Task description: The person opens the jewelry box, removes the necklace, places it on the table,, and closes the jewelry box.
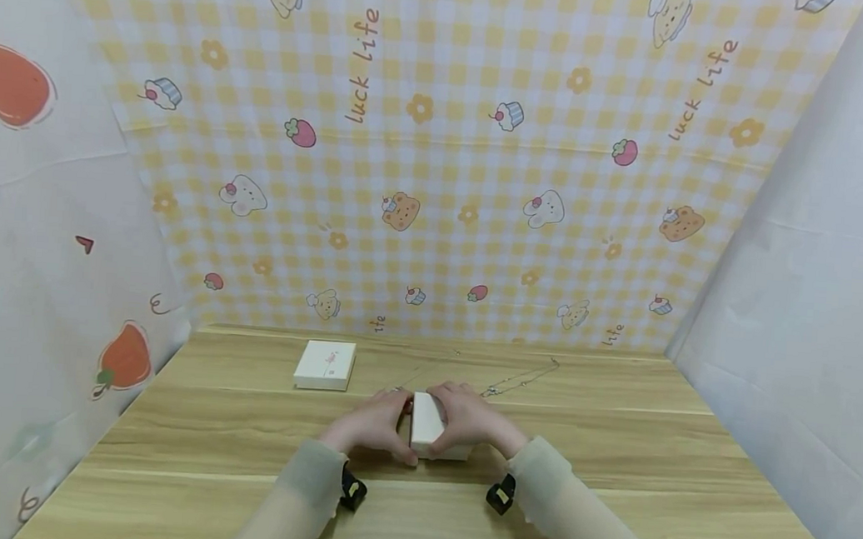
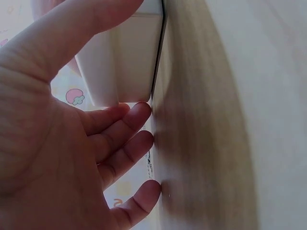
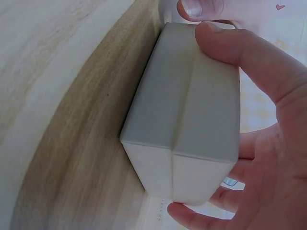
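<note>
A small white lidded box (image 1: 426, 426) stands on the wooden table between both hands, with a seam line (image 3: 184, 103) between lid and base showing in the right wrist view. My left hand (image 1: 375, 426) holds its left end, thumb (image 2: 91, 21) at the near side and fingertips at the far side. From the right, my right hand (image 1: 472, 423) grips the box across its top, its thumb (image 3: 230, 45) pressing the near side by the seam. Far-side right fingers are partly hidden by the box in the right wrist view. Whatever is inside the box cannot be seen.
Another white box (image 1: 325, 366) with red print lies at the back left. A thin silver chain necklace (image 1: 524, 383) lies behind my right hand, and a fainter chain (image 1: 430, 370) lies behind the left. A checked cloth (image 1: 438, 178) hangs behind the table.
</note>
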